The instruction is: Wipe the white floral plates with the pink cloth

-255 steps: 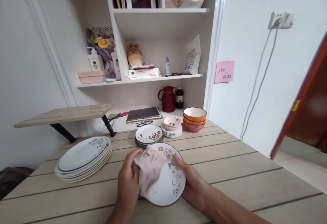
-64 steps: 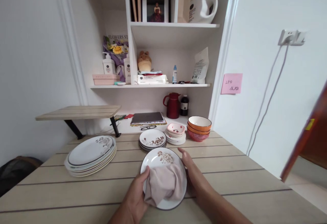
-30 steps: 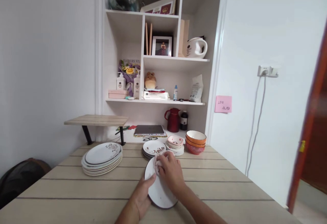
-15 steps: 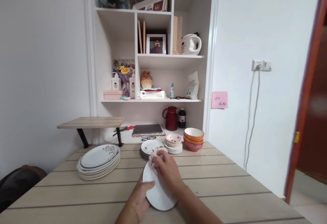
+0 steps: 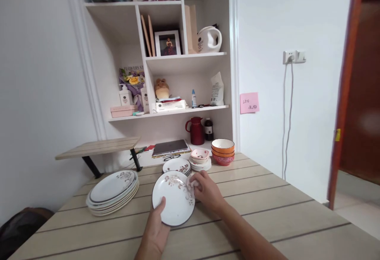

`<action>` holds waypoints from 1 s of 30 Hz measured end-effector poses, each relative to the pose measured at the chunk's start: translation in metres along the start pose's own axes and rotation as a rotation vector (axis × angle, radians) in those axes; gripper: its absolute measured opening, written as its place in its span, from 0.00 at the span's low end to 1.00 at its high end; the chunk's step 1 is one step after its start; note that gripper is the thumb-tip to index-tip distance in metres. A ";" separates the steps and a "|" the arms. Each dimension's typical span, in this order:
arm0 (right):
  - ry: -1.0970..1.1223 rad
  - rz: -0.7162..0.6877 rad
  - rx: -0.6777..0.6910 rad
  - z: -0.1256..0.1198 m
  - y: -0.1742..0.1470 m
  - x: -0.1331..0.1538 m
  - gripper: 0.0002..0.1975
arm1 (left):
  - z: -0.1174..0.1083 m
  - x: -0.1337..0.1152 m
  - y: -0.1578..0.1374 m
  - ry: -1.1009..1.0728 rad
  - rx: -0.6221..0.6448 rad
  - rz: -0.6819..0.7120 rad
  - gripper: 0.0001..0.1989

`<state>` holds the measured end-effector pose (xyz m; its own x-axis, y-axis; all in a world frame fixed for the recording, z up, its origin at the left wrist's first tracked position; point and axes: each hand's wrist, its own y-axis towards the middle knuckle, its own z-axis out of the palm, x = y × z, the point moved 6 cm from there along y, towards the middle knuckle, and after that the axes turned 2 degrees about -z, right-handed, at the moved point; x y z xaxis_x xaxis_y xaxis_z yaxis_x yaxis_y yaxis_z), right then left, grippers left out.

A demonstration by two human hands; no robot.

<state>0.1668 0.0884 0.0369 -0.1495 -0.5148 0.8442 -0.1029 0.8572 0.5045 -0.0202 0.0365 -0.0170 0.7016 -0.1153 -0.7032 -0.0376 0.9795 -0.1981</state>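
Observation:
A white plate (image 5: 172, 202) with a dark rim and brown floral print is tilted up over the table. My left hand (image 5: 156, 224) grips its lower left edge, thumb on the face and fingers hidden underneath. In my right hand (image 5: 206, 190) a pale crumpled cloth (image 5: 192, 185) is pinched against the plate's right rim. Right behind it stands a stack of similar small plates (image 5: 175, 165). Small saucers (image 5: 202, 166) are stacked beside that, with a pink patterned dish (image 5: 200, 155) on top.
A stack of larger plates (image 5: 113, 186) lies at left, before a small raised wooden shelf (image 5: 97, 147). Orange and red bowls (image 5: 222, 152) are stacked at the back right. Behind are a laptop (image 5: 170, 147), a dark red jug (image 5: 196, 130) and a white shelving unit (image 5: 187, 58).
The plate has turned to face me more, showing its floral print. My right hand and the cloth moved from its top edge to its right rim. The head view has tilted and shifted.

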 end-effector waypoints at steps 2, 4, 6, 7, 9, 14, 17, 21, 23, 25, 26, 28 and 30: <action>0.416 0.089 -0.108 -0.012 0.006 -0.008 0.09 | -0.002 -0.001 0.000 0.020 -0.013 0.007 0.30; 0.636 0.123 -0.166 -0.026 0.011 -0.012 0.09 | -0.003 -0.002 0.000 0.052 -0.038 -0.001 0.29; 0.774 0.124 -0.211 -0.042 0.015 -0.013 0.08 | -0.003 -0.003 -0.001 0.085 -0.070 -0.018 0.29; 0.850 0.121 -0.233 -0.050 0.016 -0.012 0.08 | -0.002 -0.004 -0.002 0.097 -0.088 -0.023 0.28; 0.980 0.112 -0.259 -0.061 0.018 -0.010 0.09 | 0.000 -0.006 -0.005 0.113 -0.114 -0.029 0.28; 1.183 0.120 -0.220 -0.059 0.013 0.008 0.11 | 0.007 -0.007 -0.006 0.145 -0.068 -0.043 0.28; 1.313 0.178 -0.076 -0.040 0.004 0.029 0.14 | 0.006 -0.003 -0.004 0.146 -0.040 -0.032 0.27; 1.191 0.217 -0.011 -0.022 -0.006 0.046 0.18 | 0.010 0.006 -0.007 0.100 0.033 -0.075 0.29; 0.976 0.221 -0.034 -0.017 -0.008 0.044 0.19 | 0.016 0.010 -0.010 0.070 0.104 -0.115 0.30; 0.665 0.206 -0.070 -0.016 -0.008 0.038 0.17 | 0.023 0.011 -0.013 0.049 0.184 -0.132 0.31; 0.497 0.174 -0.097 -0.016 -0.007 0.035 0.16 | 0.025 0.012 -0.014 0.045 0.218 -0.135 0.31; 0.168 0.051 -0.160 -0.019 -0.006 0.035 0.14 | 0.028 0.014 -0.016 0.055 0.260 -0.136 0.31; -0.116 -0.097 -0.182 -0.017 -0.007 0.039 0.13 | 0.028 0.016 -0.016 0.082 0.272 -0.134 0.32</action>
<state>0.1785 0.0625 0.0689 -0.2603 -0.5834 0.7694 0.0552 0.7865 0.6151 0.0112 0.0233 -0.0062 0.6275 -0.2487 -0.7379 0.2509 0.9617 -0.1108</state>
